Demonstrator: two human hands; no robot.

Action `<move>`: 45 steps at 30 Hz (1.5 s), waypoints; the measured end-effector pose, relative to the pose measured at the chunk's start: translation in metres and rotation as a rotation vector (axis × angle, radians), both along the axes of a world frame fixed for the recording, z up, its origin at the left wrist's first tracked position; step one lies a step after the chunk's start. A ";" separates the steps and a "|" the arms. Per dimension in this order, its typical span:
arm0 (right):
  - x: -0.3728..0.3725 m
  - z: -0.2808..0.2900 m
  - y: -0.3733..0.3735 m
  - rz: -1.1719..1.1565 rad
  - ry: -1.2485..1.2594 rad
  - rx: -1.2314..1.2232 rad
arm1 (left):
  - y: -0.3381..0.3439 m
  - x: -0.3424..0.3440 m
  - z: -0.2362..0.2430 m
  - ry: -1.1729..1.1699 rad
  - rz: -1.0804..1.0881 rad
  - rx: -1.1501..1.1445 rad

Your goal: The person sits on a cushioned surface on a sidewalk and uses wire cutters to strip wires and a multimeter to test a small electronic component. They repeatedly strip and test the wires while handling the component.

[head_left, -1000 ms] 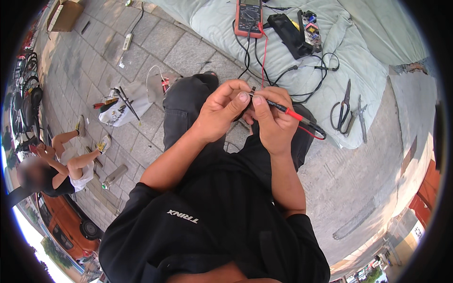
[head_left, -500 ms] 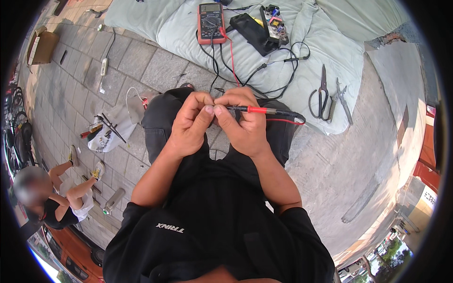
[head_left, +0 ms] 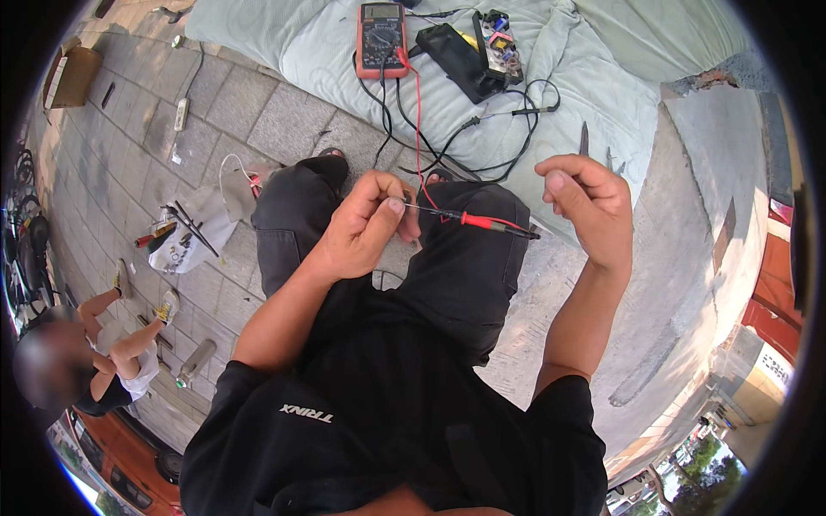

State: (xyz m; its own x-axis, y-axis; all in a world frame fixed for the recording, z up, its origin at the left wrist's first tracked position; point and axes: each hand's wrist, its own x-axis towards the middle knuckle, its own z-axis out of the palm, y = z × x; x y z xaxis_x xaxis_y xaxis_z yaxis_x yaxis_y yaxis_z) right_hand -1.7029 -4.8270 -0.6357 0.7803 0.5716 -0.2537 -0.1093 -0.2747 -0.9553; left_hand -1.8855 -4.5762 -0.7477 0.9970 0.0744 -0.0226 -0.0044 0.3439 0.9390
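Where grey stone paving (head_left: 275,116) spreads across the left side of our view, we see an orange car (head_left: 129,460) at the lower left edge. A pale green quilt (head_left: 611,95) covers the ground ahead of us, and off to the left, well apart from the work, another person (head_left: 131,374) sits in white shorts. Our knees, in black trousers (head_left: 465,284), are bent beneath our hands. We have a cardboard box (head_left: 76,76) at the upper left and, nearer, a white plastic bag (head_left: 181,258) with tools on it.

Our left hand (head_left: 366,232), above our lap, pinches the thin metal end of a test probe between thumb and fingers. Our right hand (head_left: 598,215) is raised well apart from it, fingers half curled and thumb near their tips; we cannot tell whether anything small sits between them. Just beyond it, a dark scissor blade (head_left: 584,138) shows on the quilt. Farther up lie an opened black plastic case (head_left: 452,60), a red-rimmed multimeter (head_left: 381,39) to its left and a circuit board (head_left: 501,47) at its right side. Slanting from our left fingertips over the trousers is the red-and-black test probe (head_left: 482,221), its red lead running up to the multimeter.
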 end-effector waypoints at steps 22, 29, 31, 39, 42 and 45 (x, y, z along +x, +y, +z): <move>0.117 -0.132 0.041 0.529 -0.815 -0.628 | -0.013 0.020 -0.003 0.091 0.010 0.028; 0.120 -0.085 0.044 0.393 -0.539 -0.991 | -0.018 0.026 -0.011 0.116 0.008 0.063; 0.128 -0.085 0.037 0.329 -0.444 -0.917 | -0.019 0.028 -0.013 0.108 0.012 0.067; 0.103 -0.081 0.020 0.334 -0.050 -0.301 | -0.019 0.021 0.001 0.016 -0.063 -0.014; 0.067 -0.049 0.031 0.385 0.041 -0.123 | -0.017 0.006 0.012 -0.072 -0.072 0.055; 0.025 -0.025 0.035 0.434 0.047 0.001 | -0.010 -0.015 0.038 -0.096 -0.103 0.115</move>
